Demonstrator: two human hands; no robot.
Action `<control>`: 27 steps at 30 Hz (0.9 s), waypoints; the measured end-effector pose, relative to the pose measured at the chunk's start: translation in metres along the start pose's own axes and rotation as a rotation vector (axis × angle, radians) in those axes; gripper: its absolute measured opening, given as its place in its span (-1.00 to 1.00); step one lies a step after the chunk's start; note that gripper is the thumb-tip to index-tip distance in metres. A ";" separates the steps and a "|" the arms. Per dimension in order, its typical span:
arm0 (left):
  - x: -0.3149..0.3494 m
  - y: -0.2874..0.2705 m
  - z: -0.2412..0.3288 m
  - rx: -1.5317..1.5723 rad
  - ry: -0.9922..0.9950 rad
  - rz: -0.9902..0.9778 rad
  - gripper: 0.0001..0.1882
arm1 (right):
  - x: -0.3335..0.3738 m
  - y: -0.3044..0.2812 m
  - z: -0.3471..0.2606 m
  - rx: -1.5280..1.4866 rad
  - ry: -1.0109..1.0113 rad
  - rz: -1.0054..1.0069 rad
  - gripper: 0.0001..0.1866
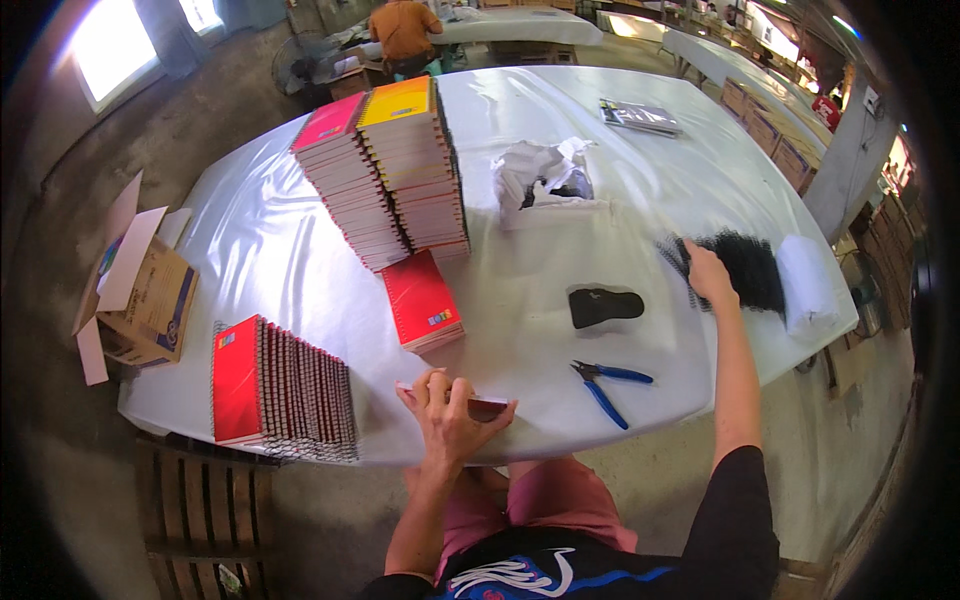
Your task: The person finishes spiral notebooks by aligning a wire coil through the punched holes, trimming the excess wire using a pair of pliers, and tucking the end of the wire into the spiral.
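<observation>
My left hand [450, 418] is closed around a small notebook [487, 406] near the table's front edge; its red cover shows only partly between thumb and fingers. Out to the right, my right hand [711, 277] pinches a black spiral binding coil [672, 250] at the left end of a pile of black coils [750, 270]. A red notebook stack [422, 300] lies just beyond my left hand. Between my hands are blue-handled cutting pliers [606, 384] and a flat black rounded object [605, 306].
Tall stacks of yellow [405, 130] and pink notebooks [330, 130] stand at the back left. Red spiral notebooks [285, 385] line the front left, beside an open carton [145, 300]. Crumpled white wrapping [545, 185], a grey packet [640, 117] and a white roll [806, 285] also occupy the table.
</observation>
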State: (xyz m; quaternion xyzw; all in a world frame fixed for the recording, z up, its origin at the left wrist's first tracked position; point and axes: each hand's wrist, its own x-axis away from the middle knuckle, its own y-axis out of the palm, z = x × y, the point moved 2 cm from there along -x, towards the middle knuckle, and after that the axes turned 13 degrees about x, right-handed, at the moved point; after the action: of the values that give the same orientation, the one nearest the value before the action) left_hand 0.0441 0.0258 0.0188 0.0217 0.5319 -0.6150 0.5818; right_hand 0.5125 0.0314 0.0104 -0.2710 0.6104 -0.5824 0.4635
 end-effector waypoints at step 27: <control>0.012 -0.011 -0.002 -0.024 -0.101 0.028 -0.56 | 0.158 -0.106 -0.246 -0.930 -0.580 -0.066 -0.85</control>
State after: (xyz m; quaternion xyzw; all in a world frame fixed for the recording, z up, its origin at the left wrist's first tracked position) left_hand 0.0306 0.0163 0.0172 -0.0088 0.5089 -0.6007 0.6166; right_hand 0.2063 -0.0118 0.0459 -0.6158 0.6418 -0.1667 0.4255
